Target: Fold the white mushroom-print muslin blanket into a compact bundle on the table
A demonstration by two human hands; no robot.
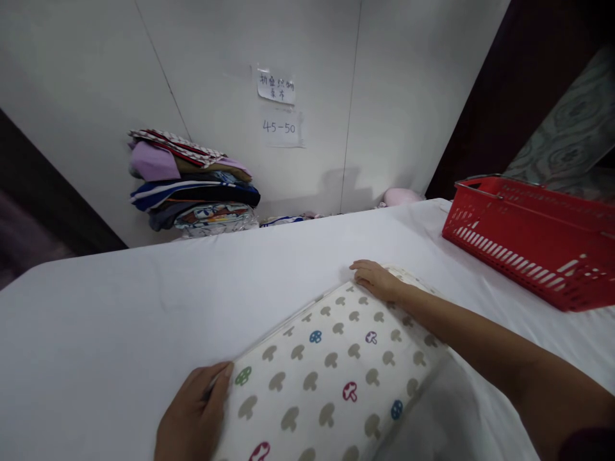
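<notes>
A white cloth (331, 358) with grey mushroom prints and a few coloured ones lies folded on the white-covered table in front of me. My left hand (195, 410) is closed on its near left corner, thumb on top and fingers bent at the edge. At the far corner, my right hand (377, 280) rests on top of the cloth. Its fingers stretch out to the left, just past the cloth's edge. The layers look fairly flat, with the far edge a little uneven. The cloth's near end runs out of the picture.
The table (120, 320) has a white cover. A red plastic basket (519, 237) with a metal handle stands at the right. Beyond the far edge, a pile of folded fabrics (192, 182) rises on the left. Handwritten paper notes (278, 105) hang on the wall.
</notes>
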